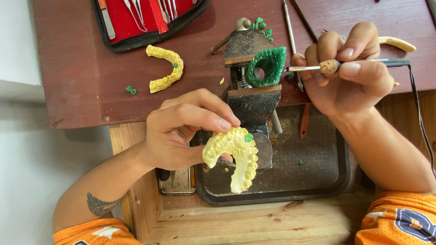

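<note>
My left hand (184, 129) pinches a yellow dental arch cast (234, 156) with a small green wax blob on it, held over a dark tray. My right hand (349, 70) grips a thin wired wax tool (329, 67) with a cork-like grip, held like a pen. The tool's metal tip touches a green wax block (268, 66) clamped in a small rusty vise (252, 86).
A second yellow arch cast (165, 68) lies on the red-brown tabletop. An open red-lined case of metal instruments (145, 18) sits at the back. The dark tray (318, 181) rests in a wooden drawer. Green wax scraps (131, 90) and loose probes (290, 27) lie about.
</note>
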